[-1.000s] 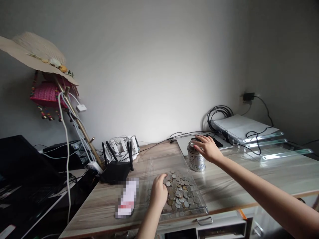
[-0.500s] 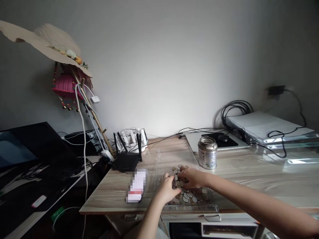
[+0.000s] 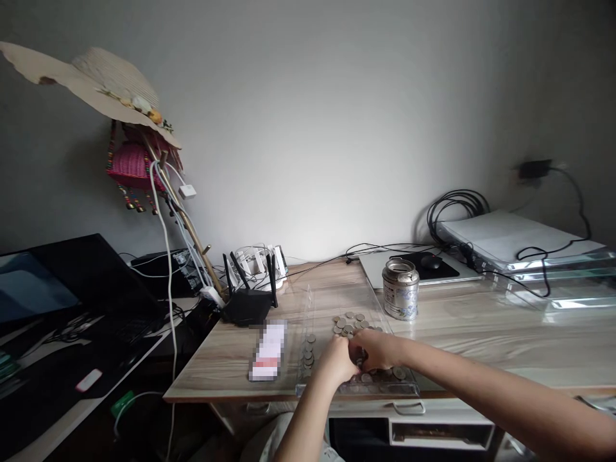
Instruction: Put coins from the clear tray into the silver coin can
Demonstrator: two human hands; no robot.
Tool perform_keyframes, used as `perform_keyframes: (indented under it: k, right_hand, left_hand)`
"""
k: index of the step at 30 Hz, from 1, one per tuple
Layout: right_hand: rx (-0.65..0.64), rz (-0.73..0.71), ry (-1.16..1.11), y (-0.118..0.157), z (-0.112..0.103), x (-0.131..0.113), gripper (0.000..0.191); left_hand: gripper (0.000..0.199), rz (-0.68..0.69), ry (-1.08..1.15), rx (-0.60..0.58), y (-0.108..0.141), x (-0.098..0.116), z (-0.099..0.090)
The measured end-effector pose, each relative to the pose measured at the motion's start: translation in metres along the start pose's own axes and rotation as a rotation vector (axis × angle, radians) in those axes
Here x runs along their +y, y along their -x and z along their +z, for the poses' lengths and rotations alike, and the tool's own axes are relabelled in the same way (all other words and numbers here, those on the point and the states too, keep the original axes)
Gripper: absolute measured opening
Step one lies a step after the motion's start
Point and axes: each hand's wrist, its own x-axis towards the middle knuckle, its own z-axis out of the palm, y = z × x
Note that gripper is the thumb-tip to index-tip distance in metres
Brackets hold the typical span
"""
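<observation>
A clear plastic tray (image 3: 310, 307) lies at the front edge of the wooden desk and holds several loose coins (image 3: 347, 325). My left hand (image 3: 337, 361) and my right hand (image 3: 374, 350) meet over the near part of the tray, fingers curled and touching each other. A small dark coin shows at my right fingertips, where the hands meet. What my left hand holds is hidden by its curled fingers. A round patterned tin (image 3: 400, 290) with a metal top stands just behind the tray, to the right.
A black router (image 3: 248, 301) and a blurred white-and-red packet (image 3: 268, 351) sit left of the tray. Behind the tin are a mouse on a black pad (image 3: 430, 262), cables and stacked clear trays (image 3: 553, 273). A dark laptop (image 3: 72, 282) lies at the left, with a straw hat (image 3: 96, 80) above.
My right hand has left the tin and come down to the tray beside my left hand. Both hands have drawn toward the tray's near edge. The view has swung left.
</observation>
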Motion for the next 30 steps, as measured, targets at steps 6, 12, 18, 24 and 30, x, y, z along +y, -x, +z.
perform_keyframes:
  k: [6,12,18,24,30]
  right_hand:
    - [0.075,0.12,-0.146,0.002,0.002,0.004,0.013]
    - [0.118,0.133,-0.602,0.001,-0.018,0.025,0.016]
    - [0.197,0.079,-0.886,0.004,-0.04,0.031,0.03]
    - [0.278,0.046,-0.546,-0.009,-0.051,0.023,0.025]
    - [0.403,0.033,-0.278,-0.026,-0.038,0.013,0.017]
  left_hand:
    - [0.012,-0.089,0.13,0.008,0.004,-0.007,0.009]
    - [0.03,-0.301,0.637,0.018,-0.002,-0.014,0.015]
    - [0.013,-0.346,1.035,-0.023,-0.018,-0.009,0.007]
    - [0.018,-0.422,1.604,0.255,-0.036,0.008,0.005]
    - [0.024,-0.448,1.926,0.388,-0.036,0.017,0.015]
